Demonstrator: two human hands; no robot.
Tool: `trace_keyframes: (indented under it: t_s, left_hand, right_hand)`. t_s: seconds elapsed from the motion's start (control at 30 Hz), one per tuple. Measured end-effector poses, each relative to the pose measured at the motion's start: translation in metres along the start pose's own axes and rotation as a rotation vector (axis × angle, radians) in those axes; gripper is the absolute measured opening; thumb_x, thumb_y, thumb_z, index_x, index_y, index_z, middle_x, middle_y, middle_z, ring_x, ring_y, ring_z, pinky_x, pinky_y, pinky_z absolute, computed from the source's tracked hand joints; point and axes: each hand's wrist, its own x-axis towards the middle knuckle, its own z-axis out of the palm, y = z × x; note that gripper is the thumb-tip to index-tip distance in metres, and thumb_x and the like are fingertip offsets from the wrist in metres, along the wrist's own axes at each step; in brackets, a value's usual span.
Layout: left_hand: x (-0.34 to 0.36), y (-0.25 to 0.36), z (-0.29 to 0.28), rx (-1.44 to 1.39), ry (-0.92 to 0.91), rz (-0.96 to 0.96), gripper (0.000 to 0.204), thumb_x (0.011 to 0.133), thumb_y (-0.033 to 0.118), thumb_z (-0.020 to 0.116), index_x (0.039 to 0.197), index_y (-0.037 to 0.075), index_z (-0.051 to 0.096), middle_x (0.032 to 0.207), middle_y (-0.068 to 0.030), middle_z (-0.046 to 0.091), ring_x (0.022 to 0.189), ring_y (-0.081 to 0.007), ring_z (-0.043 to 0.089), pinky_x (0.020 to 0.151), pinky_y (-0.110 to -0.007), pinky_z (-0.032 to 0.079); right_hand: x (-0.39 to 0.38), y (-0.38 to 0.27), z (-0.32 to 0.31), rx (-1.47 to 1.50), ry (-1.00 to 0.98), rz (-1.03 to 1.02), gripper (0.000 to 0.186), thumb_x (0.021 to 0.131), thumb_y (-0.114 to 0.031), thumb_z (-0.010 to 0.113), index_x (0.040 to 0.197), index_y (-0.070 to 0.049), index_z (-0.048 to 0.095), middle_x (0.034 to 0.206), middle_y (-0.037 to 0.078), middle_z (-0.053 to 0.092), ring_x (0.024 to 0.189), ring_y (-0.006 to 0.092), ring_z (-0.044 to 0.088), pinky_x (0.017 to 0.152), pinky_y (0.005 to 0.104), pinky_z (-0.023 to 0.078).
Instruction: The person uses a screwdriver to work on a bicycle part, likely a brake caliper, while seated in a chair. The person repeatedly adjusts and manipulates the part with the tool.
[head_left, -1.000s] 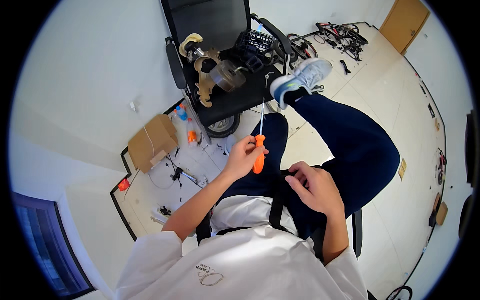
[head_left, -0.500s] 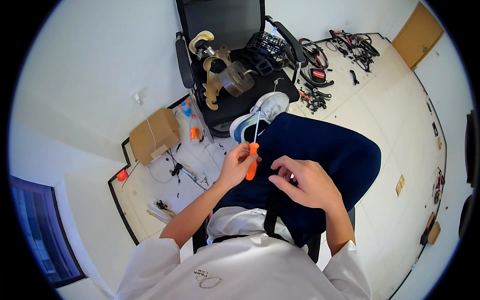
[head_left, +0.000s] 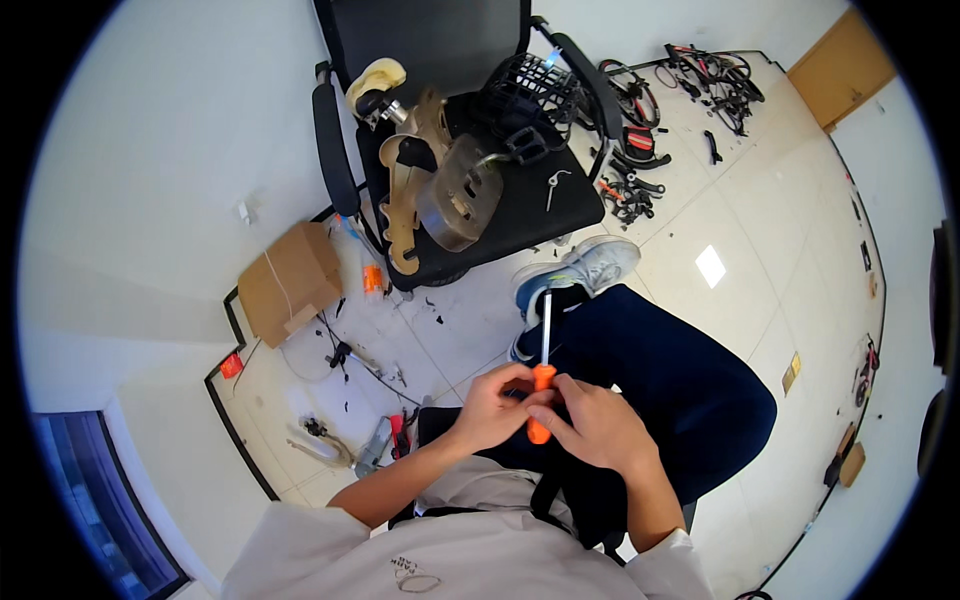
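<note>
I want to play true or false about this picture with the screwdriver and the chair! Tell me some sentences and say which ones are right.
1. Both hands are on the orange screwdriver. True: the left hand and the right hand both touch its handle.
2. The screwdriver's metal tip points down at the person's shirt. False: the shaft points away from the body, toward the shoe.
3. The black chair has nothing on its seat. False: tan and grey machine parts lie on it.
4. A cardboard box sits on the floor by the wall. True.
5. The person wears a red shoe. False: it is grey and white with a blue edge.
</note>
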Motion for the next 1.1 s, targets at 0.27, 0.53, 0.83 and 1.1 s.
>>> trace_keyframes:
  t_s: [0.27,0.53,0.83,1.1]
  left_hand:
    - [0.065,0.043,0.015,-0.131,0.008,-0.063,0.021,0.098,0.014,0.054,0.103,-0.005,0.061,0.091,-0.0037,0.058,0.084,-0.0105,0.057,0.067,-0.024,0.051]
    - [0.063,0.037,-0.106,0.107,0.467,-0.112,0.015,0.094,0.014,0.058,0.097,0.001,0.064,0.075,-0.0017,0.061,0.068,-0.0086,0.057,0.058,-0.024,0.045]
    - [0.126,0.035,-0.172,-0.052,0.614,-0.256,0.051,0.088,0.039,0.063,0.123,0.003,0.049,0.11,-0.009,0.056,0.091,-0.0187,0.06,0.077,-0.034,0.054]
    - [0.165,0.033,-0.187,-0.778,0.295,-0.407,0.029,0.089,0.041,0.053,0.097,0.013,0.057,0.074,-0.0018,0.054,0.051,-0.0123,0.045,0.039,-0.023,0.031]
  right_hand:
    - [0.028,0.002,-0.015,0.261,0.221,0.158,0.032,0.091,-0.015,0.06,0.11,0.007,0.047,0.078,0.026,0.062,0.074,0.0425,0.063,0.061,0.0429,0.049]
    - [0.054,0.007,-0.023,0.551,0.235,0.125,0.021,0.092,-0.007,0.052,0.11,0.004,0.05,0.067,0.016,0.056,0.057,0.027,0.059,0.055,0.0346,0.045]
    - [0.074,0.031,-0.002,0.758,0.268,0.058,0.021,0.092,-0.008,0.052,0.11,0.003,0.054,0.065,0.01,0.055,0.054,0.0159,0.057,0.054,0.0281,0.045]
    - [0.086,0.066,0.021,0.7,0.321,-0.066,0.022,0.094,-0.011,0.052,0.111,0.003,0.055,0.069,0.004,0.056,0.053,0.0083,0.056,0.047,0.0231,0.046]
